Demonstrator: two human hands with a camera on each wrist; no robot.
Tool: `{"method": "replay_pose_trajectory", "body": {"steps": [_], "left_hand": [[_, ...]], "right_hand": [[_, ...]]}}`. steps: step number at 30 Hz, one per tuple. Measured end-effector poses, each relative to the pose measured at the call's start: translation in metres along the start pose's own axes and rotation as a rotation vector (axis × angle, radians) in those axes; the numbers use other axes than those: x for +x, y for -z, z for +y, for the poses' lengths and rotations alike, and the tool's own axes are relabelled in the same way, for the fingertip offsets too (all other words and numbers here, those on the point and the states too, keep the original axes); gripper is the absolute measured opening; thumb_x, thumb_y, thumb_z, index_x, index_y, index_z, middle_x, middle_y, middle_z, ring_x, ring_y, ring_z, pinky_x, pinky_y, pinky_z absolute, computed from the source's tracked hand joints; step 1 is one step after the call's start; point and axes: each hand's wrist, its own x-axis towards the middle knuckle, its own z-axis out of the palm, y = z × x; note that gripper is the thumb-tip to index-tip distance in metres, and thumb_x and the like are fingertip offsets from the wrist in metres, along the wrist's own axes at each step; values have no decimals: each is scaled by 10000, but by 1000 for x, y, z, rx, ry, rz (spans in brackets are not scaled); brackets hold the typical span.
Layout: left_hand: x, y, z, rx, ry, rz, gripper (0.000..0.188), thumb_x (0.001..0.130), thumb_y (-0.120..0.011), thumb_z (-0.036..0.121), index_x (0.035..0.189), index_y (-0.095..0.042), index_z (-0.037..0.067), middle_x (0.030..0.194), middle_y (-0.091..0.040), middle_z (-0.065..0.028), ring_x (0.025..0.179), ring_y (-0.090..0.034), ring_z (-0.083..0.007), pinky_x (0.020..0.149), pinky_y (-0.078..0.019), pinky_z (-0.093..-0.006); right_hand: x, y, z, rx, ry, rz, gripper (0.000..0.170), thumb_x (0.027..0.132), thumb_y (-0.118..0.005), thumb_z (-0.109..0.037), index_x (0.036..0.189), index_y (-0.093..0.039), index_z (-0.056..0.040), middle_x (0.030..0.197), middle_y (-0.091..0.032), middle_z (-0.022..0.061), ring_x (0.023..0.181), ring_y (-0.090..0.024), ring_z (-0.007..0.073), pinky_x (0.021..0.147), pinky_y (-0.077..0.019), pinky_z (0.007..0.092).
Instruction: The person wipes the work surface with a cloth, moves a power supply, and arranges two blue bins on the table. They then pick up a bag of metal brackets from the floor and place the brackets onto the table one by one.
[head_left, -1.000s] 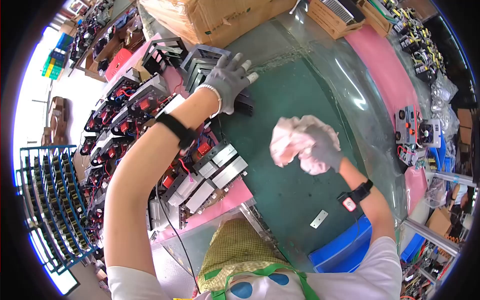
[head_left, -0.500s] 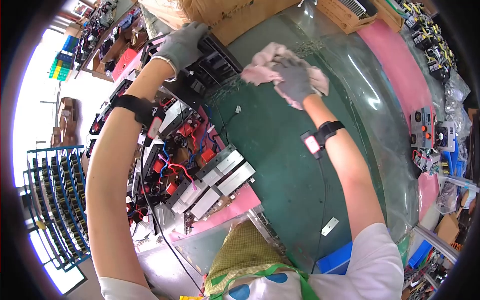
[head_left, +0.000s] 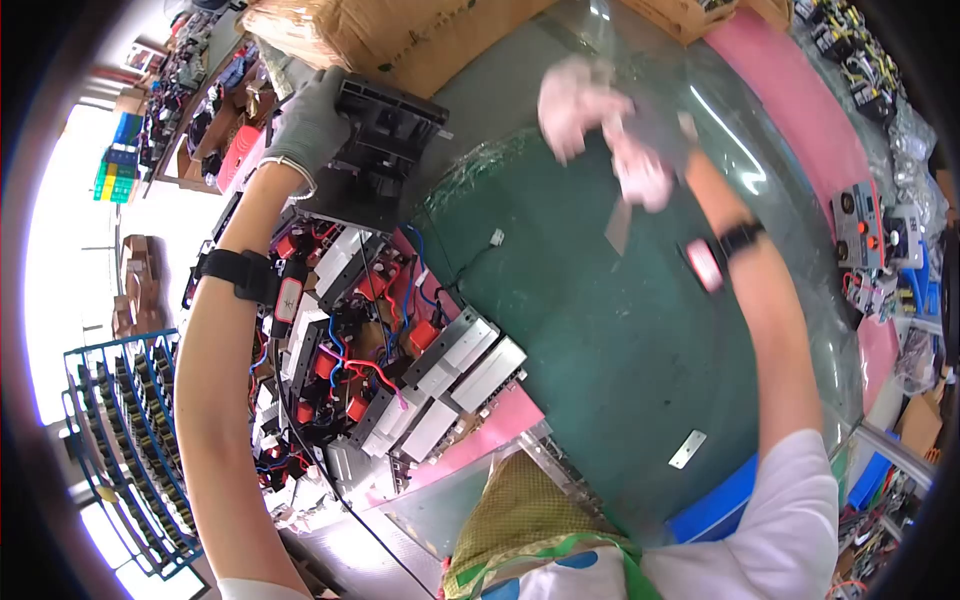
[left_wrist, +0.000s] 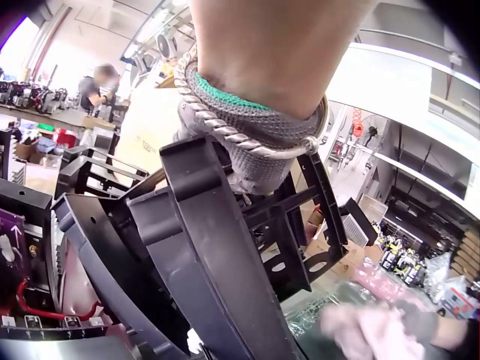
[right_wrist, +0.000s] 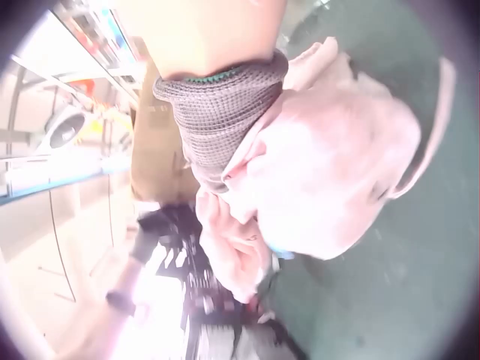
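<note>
My gloved left hand grips a black plastic frame at the far left of the worktable, beside a big cardboard box. In the left wrist view, long black frame pieces stand close under the grey glove, and its fingers are mostly hidden. My right hand, blurred, holds a crumpled pink cloth over the green table surface. The right wrist view has the cloth bunched around that hand, covering the fingers. A thin pale strip shows just below the cloth.
Rows of electronic units with silver heatsinks and red and blue wires line the left side. The cardboard box stands at the back. A small white plate and a blue bin lie near the front right.
My left hand has gone from spread over the black frames to gripping one, which is now tilted. My right hand swept the cloth away from me, then to the right.
</note>
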Motion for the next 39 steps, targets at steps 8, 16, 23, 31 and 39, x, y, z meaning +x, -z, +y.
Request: {"method": "replay_pose_trajectory", "body": {"steps": [8,16,23,31,39], "left_hand": [[6,-11,42,125,1,34,359,740,-582,112,1078,-467,70,1111,-543,-163,1045,-538,-371,825,-464,-486],[-17,-35,130,248,-200,50,423,685,-620,111,1086,-488,80,1101,-487,-141,1111,-449,-347,875,-440,-412],[-37,-6,174,247,-209,-203,740,647,-727,279,1288,-398,112,1307,-392,-150,1291,-295,-331,973,-339,-511],[-40,26,211,204,-333,-92,811,640,-748,295,1333,-370,110,1390,-318,-152,1318,-245,-347,1061,-241,-454],[-78,85,273,-81,-724,83,647,781,-617,460,1267,-451,66,1321,-391,-193,1239,-360,-402,1002,-332,-476]], "right_hand": [[33,-119,-31,-568,355,102,490,687,-602,-181,1175,-556,-164,1241,-531,51,1145,-505,280,986,-364,410],[-234,-111,-66,-63,214,-277,237,744,-541,-182,958,-549,-80,941,-518,120,854,-533,216,858,-423,367],[-276,77,76,-280,-588,362,343,801,-510,-179,1122,-489,-62,1063,-553,139,986,-548,214,822,-462,327],[-161,57,-54,449,-781,242,256,862,-555,-314,1028,-579,-121,755,-595,30,438,-488,32,324,-331,192],[-306,-48,-36,-321,-37,-119,392,824,-537,-331,1126,-554,-83,1126,-570,90,1157,-471,258,791,-473,443]]}}
